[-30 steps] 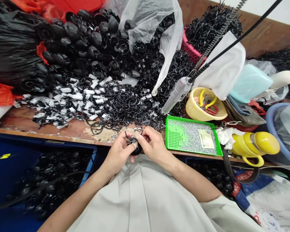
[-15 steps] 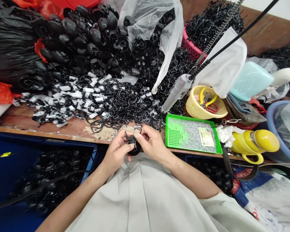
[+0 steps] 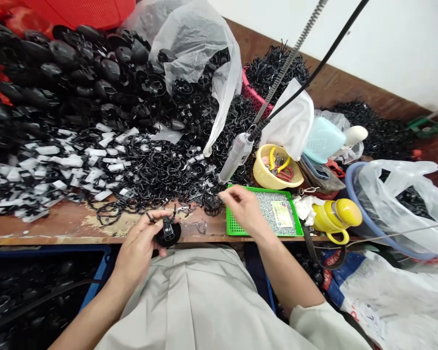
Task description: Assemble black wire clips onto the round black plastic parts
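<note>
My left hand [image 3: 138, 245] holds a round black plastic part [image 3: 169, 234] at the table's front edge, with two thin black prongs sticking up from it. My right hand [image 3: 244, 210] is over the left side of a green tray [image 3: 237, 229] of small silvery pieces. Its fingers are bent together, and whatever lies between them is too small to make out. Just above that hand hangs a grey electric screwdriver [image 3: 235, 158], tip down; the hand is not around it.
Loose black clips [image 3: 164, 165] and white pieces [image 3: 69, 160] cover the table behind, below a heap of black shells [image 3: 105, 73]. To the right are a yellow basket [image 3: 277, 180] with pliers and a yellow flask [image 3: 337, 214]. A blue bin [image 3: 98, 282] stands below left.
My right hand has left the black part and moved right to the green tray. My left hand keeps the part. The view has turned to the right.
</note>
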The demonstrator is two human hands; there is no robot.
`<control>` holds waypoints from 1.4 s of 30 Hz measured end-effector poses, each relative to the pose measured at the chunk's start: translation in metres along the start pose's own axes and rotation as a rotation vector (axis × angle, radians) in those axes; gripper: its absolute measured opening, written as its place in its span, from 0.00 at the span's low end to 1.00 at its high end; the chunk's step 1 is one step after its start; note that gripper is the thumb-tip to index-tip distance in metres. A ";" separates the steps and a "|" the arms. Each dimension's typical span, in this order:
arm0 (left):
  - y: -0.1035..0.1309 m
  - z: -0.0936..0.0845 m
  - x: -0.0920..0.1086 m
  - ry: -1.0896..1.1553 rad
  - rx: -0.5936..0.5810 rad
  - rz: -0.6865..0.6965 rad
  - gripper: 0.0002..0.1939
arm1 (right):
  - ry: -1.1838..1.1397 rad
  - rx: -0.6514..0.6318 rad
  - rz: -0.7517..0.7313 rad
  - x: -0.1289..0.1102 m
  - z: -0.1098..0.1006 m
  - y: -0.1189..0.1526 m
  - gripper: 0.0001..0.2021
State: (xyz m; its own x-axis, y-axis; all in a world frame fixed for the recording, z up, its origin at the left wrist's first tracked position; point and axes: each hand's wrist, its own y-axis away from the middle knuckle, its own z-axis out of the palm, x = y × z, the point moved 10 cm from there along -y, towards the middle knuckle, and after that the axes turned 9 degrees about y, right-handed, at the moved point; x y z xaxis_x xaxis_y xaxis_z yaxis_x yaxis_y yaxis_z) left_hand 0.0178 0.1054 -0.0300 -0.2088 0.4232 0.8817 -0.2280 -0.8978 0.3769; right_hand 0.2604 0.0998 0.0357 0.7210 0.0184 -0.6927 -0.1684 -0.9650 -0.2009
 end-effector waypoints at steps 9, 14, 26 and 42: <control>-0.002 0.022 -0.010 -0.143 -0.051 0.017 0.16 | 0.699 0.015 0.178 0.073 -0.037 -0.062 0.12; 0.003 0.026 -0.006 -0.195 -0.064 0.013 0.15 | 0.767 -0.025 0.199 0.075 -0.030 -0.071 0.12; 0.006 0.040 -0.020 -0.132 -0.152 -0.089 0.14 | 0.885 -0.145 0.111 0.071 -0.007 -0.075 0.10; -0.002 0.013 -0.020 -0.074 -0.047 -0.024 0.14 | 0.475 0.128 -0.005 0.036 -0.038 0.018 0.06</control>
State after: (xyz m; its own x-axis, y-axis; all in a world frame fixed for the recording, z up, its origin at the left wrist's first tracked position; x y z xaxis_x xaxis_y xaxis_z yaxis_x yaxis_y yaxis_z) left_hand 0.0348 0.0975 -0.0450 -0.1322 0.4327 0.8918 -0.2772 -0.8800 0.3858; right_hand 0.3094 0.0731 0.0335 0.9440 -0.1267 -0.3048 -0.2234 -0.9250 -0.3075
